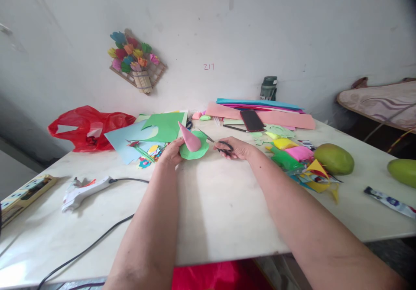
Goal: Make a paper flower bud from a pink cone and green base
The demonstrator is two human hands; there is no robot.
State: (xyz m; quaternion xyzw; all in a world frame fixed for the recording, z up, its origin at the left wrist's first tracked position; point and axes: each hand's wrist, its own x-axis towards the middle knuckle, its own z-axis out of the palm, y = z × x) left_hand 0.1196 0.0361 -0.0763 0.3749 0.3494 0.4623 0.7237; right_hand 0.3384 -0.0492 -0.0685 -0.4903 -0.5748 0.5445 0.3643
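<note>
My left hand (173,152) grips the edge of a green paper disc (204,145), its fingers partly hidden behind it. A pink paper cone (191,139) stands on the disc, its tip leaning up and left. In my right hand (238,148) are scissors with black handles (225,147), my fingers wrapped round the loops. Their blades point left at the disc's right edge; whether they touch the paper I cannot tell. Left of my left hand lie small coloured paper cut-outs (144,163). Behind it are a cut green sheet (165,125) and a light blue sheet (118,138).
At the left are a white glue gun (86,192) with a black cord, a power strip (27,194) and a red plastic bag (91,127). Behind lie a phone (252,120) and stacked coloured paper (276,119). Paper scraps (313,175), green fruit (334,158) and a tube (390,202) lie right.
</note>
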